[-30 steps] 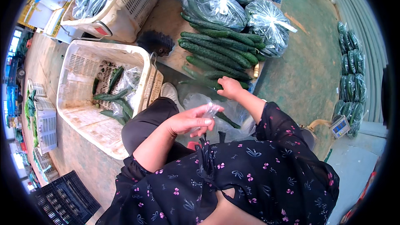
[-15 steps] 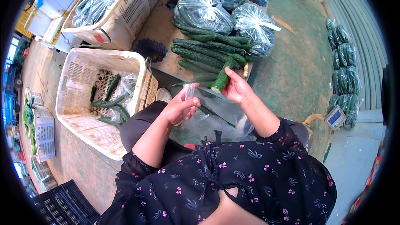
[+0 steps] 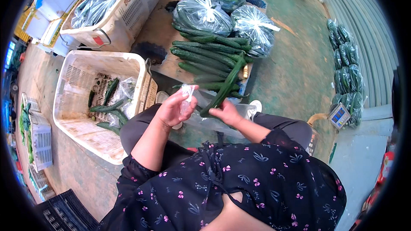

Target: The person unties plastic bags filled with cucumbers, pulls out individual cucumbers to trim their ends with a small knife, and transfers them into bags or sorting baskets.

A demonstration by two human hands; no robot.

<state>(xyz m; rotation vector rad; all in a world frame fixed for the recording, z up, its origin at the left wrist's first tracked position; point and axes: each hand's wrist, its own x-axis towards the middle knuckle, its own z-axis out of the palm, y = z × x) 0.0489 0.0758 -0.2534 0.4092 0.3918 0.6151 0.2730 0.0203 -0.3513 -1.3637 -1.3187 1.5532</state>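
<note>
My right hand (image 3: 227, 113) grips a long green cucumber (image 3: 225, 88) by its near end. The cucumber slants up and away to the right, over a pile of cucumbers (image 3: 201, 56) on a low platform. My left hand (image 3: 174, 108) pinches the gathered edge of a clear plastic bag (image 3: 205, 122), which hangs across my lap below both hands. The cucumber's near end is at the bag's mouth; I cannot tell whether it is inside. Part of the bag is hidden behind my right hand and forearm.
Tied bags of cucumbers (image 3: 202, 16) stand behind the pile. To my left is a dirty white crate (image 3: 64, 90) with loose cucumbers and plastic; another crate (image 3: 124, 15) holds bagged ones. At right are a small scale (image 3: 339, 116) and rows of bagged cucumbers (image 3: 347, 75) by the wall.
The cucumber in my right hand has come down and nearer, to the bag's mouth, and now shows more of its length. My left hand has shifted slightly left with the bag edge.
</note>
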